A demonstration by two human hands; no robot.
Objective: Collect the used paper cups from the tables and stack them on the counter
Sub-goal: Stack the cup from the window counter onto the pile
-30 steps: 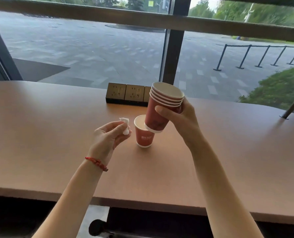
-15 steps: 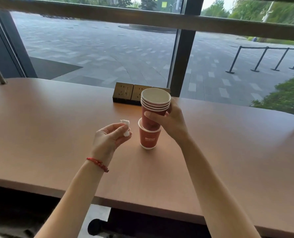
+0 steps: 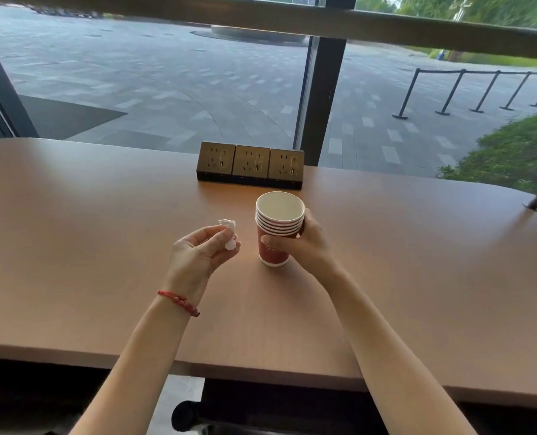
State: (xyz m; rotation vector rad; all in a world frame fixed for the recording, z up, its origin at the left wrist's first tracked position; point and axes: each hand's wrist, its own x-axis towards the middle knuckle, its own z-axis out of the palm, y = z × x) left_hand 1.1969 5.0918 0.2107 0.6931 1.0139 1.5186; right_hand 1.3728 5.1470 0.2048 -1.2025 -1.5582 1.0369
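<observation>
Stack of red paper cups (image 3: pixel 275 233) stands upright on the worktop (image 3: pixel 104 246), approx. centre, just in front of the socket block. Five white rolled rims show nested at the top, one inside the next; top cup's off-white interior looks empty. Lowest cup has a red wall w/ small pale lettering, too small to read, and a white base band touching the worktop. Right hand (image 3: pixel 304 243) wraps the stack's right side, thumb across the front wall below the rims.
</observation>
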